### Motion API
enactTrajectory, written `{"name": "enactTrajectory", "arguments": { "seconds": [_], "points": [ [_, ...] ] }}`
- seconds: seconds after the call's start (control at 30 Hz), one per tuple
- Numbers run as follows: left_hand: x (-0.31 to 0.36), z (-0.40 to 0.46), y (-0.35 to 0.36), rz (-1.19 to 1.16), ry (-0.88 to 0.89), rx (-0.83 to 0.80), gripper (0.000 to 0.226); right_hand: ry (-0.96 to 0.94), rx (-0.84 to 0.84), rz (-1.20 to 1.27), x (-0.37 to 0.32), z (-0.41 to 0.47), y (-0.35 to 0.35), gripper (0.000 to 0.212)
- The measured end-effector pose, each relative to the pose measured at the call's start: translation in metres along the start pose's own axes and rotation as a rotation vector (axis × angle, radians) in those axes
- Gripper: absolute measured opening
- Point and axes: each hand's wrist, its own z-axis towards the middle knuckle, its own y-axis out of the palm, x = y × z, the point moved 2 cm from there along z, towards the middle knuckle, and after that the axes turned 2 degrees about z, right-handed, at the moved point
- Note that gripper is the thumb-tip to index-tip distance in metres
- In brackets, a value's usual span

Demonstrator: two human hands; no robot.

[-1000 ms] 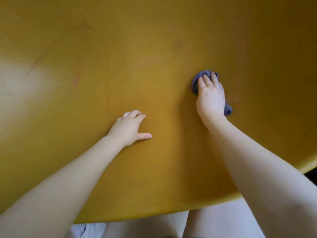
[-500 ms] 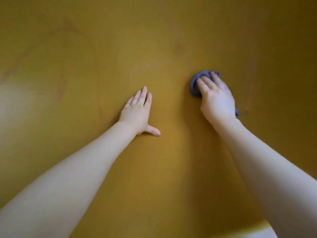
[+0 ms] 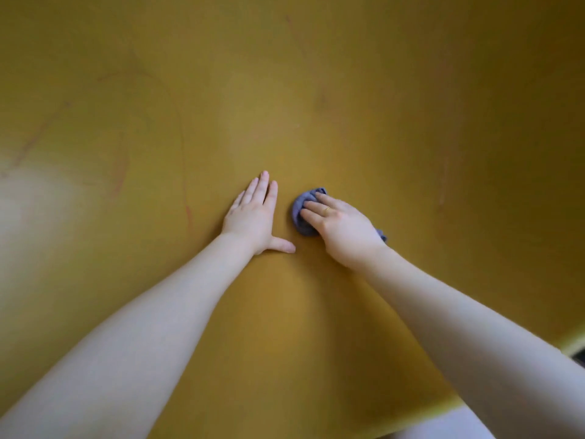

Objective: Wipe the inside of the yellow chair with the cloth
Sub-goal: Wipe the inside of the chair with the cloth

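The yellow chair's curved inner surface (image 3: 316, 99) fills nearly the whole head view, with faint reddish scuff marks on its left part. My right hand (image 3: 343, 228) holds a bunched blue-grey cloth (image 3: 300, 213) against that surface near the middle. Its fingers lie over the cloth and its thumb is hidden under it. A corner of the cloth shows by the wrist. My left hand (image 3: 253, 217) rests flat on the chair just left of the cloth, fingers straight and thumb spread out towards it.
The chair's front rim (image 3: 443, 410) runs along the bottom right. Below it a pale patch of my leg shows. A dark gap sits at the right edge beyond the rim. A bright reflection lies on the chair's left side.
My right hand slid the cloth left and down towards my left hand. My left hand went from loosely curled to flat, and the view shifted deeper into the chair.
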Motion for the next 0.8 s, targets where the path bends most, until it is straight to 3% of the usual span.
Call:
{"name": "enactTrajectory", "arguments": {
  "seconds": [0.13, 0.23, 0.47, 0.6, 0.73, 0.8],
  "points": [
    [-0.001, -0.002, 0.000, -0.013, -0.014, -0.031, 0.124, 0.286, 0.191, -0.133, 0.062, -0.005, -0.048, 0.041],
    [0.000, -0.001, 0.002, -0.002, -0.024, -0.046, 0.124, 0.463, 0.243, -0.139, 0.070, -0.003, -0.050, 0.045],
    [0.003, -0.001, -0.001, 0.019, -0.065, -0.059, 0.124, 0.193, 0.063, 0.056, -0.020, -0.024, 0.001, 0.047],
    [0.009, -0.006, -0.005, 0.023, -0.110, -0.075, 0.121, 0.113, -0.106, 0.015, -0.001, -0.042, -0.013, 0.051],
    [0.025, -0.014, -0.008, -0.007, 0.031, -0.077, 0.098, 0.237, -0.013, -0.067, 0.053, -0.053, -0.067, 0.041],
    [0.043, -0.019, -0.009, -0.045, 0.160, -0.074, 0.090, 0.292, 0.139, -0.172, 0.081, -0.059, -0.096, 0.038]
  ]
}}
